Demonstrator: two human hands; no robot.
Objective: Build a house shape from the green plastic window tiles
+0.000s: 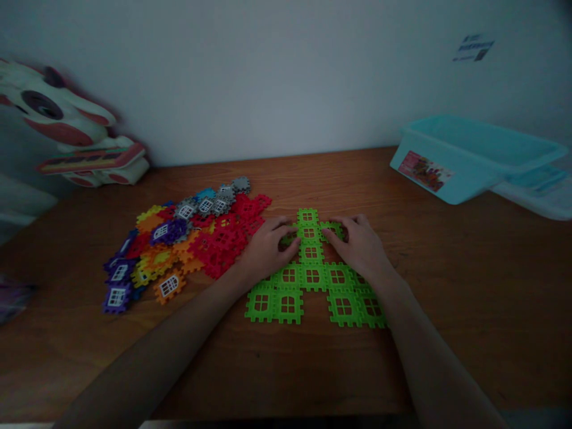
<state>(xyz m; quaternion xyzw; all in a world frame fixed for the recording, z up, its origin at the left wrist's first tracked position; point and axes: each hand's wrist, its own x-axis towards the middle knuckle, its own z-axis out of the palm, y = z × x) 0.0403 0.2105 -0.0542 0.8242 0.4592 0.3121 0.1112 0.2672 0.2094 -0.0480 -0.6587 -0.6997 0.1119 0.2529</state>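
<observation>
Flat green building blocks with window cutouts lie joined on the wooden table, forming a narrow column with a wider stepped base. To the left of the column, my left hand curls its fingers and thumb around a green block, mostly hidden, beside the upper part. My right hand grips another green block on the opposite side, thumb on its near edge. Both forearms reach over the table, and the right one hides part of the base's right end.
Left of the hands is a pile of loose red blocks, with orange, yellow, purple, grey and blue ones. A cow-shaped toy keyboard stands at the back left. At the back right sits a light-blue plastic bin against the white wall.
</observation>
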